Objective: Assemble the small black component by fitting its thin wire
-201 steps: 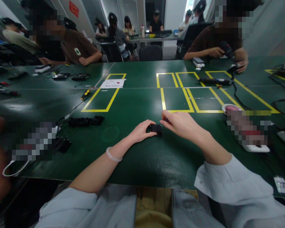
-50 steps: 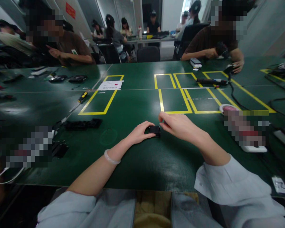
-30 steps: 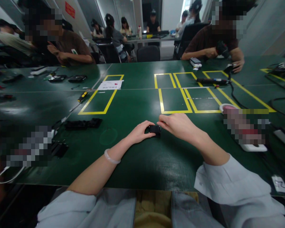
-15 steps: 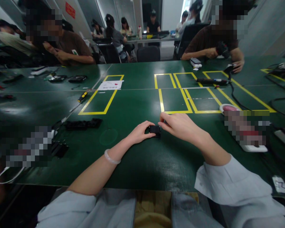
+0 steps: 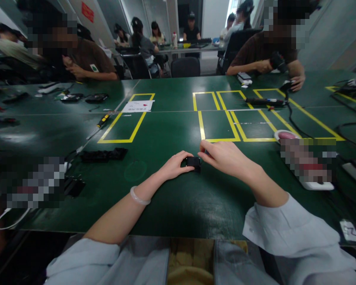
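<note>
A small black block-like part (image 5: 193,163) rests on the green table near the middle of the view. My left hand (image 5: 175,165) grips it from the left, thumb on the near side and fingers on the far side. At the part's right end is my right hand (image 5: 215,154), its thumb and index finger closed together close to the part's edge. Whatever those fingertips hold, if anything, is too small to make out.
Yellow tape frames (image 5: 221,139) mark the green table (image 5: 166,213). To the left lie black parts (image 5: 102,155), a screwdriver (image 5: 103,120) and a power strip (image 5: 38,182). A white-edged tray (image 5: 317,185) stands at right. People sit across the table.
Across the table, the person at left has shifted their head and hands slightly. My hands and the black part show no clear movement.
</note>
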The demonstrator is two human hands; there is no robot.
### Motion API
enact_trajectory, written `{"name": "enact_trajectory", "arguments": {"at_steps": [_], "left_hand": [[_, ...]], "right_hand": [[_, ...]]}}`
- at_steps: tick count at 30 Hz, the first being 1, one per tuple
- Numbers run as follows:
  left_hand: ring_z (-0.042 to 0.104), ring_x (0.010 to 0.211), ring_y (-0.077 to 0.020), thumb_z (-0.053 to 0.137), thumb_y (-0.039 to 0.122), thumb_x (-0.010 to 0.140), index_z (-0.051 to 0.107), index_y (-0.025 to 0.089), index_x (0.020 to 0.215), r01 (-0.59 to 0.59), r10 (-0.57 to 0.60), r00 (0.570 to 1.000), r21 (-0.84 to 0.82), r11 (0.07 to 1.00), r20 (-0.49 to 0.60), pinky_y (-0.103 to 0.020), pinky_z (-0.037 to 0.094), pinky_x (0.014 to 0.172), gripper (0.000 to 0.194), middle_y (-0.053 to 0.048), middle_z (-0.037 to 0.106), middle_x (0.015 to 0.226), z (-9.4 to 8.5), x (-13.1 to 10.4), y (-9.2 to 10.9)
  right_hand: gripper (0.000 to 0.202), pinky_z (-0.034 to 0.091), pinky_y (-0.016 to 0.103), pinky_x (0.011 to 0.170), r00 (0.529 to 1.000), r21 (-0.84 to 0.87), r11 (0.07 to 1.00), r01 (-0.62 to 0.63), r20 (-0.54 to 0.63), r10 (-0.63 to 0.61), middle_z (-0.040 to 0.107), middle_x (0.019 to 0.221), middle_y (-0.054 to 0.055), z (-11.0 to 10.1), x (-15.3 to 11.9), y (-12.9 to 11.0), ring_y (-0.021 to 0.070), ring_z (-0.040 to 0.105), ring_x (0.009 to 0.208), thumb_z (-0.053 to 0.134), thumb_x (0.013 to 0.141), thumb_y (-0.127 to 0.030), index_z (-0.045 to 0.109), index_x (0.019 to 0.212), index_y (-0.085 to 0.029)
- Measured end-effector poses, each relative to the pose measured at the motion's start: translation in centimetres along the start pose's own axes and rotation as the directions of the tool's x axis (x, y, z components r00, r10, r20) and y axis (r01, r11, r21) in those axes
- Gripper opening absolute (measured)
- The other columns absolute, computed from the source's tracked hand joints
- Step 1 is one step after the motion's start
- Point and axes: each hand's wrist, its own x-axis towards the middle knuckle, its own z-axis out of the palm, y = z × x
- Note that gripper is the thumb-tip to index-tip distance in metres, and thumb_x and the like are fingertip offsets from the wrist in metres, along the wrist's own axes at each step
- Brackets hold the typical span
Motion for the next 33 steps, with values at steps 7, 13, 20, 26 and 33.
{"name": "enact_trajectory", "arguments": {"at_steps": [7,13,20,26,33], "left_hand": [[0.058,0.100,-0.0214,0.064,0.041,0.082,0.056,0.022,0.115,-0.019,0.019,1.000,0.000,1.000,-0.006,-0.033,0.045,0.087,0.039,-0.004,0.060,0.107,0.07,0.07,-0.12],[0.058,0.100,-0.0215,0.063,0.042,0.083,0.055,0.021,0.114,-0.022,0.022,1.000,0.003,1.000,-0.003,-0.034,0.045,0.087,0.038,-0.004,0.059,0.107,0.11,0.06,-0.24],[0.058,0.100,-0.0223,0.063,0.043,0.083,0.055,0.022,0.114,-0.013,0.013,1.000,0.002,1.000,-0.006,-0.034,0.045,0.088,0.039,-0.005,0.060,0.107,0.09,0.05,-0.20],[0.058,0.100,-0.0229,0.063,0.043,0.082,0.055,0.023,0.114,0.002,-0.002,1.000,-0.001,1.000,-0.006,-0.035,0.045,0.088,0.039,-0.005,0.060,0.107,0.14,0.08,-0.15],[0.058,0.100,-0.0224,0.063,0.042,0.082,0.055,0.022,0.113,-0.005,0.005,1.000,-0.004,1.000,-0.003,-0.034,0.045,0.087,0.038,-0.005,0.060,0.108,0.06,0.11,-0.13]], "right_hand": [[0.028,0.021,0.026,0.053,1.000,-0.019,1.000,0.001,0.010,-0.001,0.067,0.077,0.004,-0.05,-0.01,0.07,0.0175,0.061,0.067,0.034,0.096,-0.040,0.053,0.099,-0.020],[0.028,0.022,0.026,0.053,1.000,-0.018,1.000,-0.002,0.008,0.002,0.067,0.076,0.004,-0.09,-0.01,0.01,0.0180,0.061,0.068,0.034,0.097,-0.040,0.053,0.099,-0.020],[0.026,0.022,0.026,0.053,1.000,-0.025,1.000,-0.001,0.019,0.001,0.068,0.077,0.004,-0.32,-0.06,-0.12,0.0176,0.061,0.067,0.035,0.096,-0.039,0.052,0.099,-0.020],[0.025,0.021,0.026,0.052,1.000,-0.040,0.999,0.006,0.015,-0.005,0.067,0.076,0.004,-0.10,0.02,0.06,0.0181,0.062,0.067,0.035,0.096,-0.038,0.052,0.098,-0.020],[0.019,0.022,0.026,0.052,0.999,-0.007,0.999,0.046,0.016,-0.045,0.066,0.077,0.004,-0.01,-0.17,0.25,0.0171,0.061,0.067,0.036,0.095,-0.028,0.051,0.101,-0.019]]}}
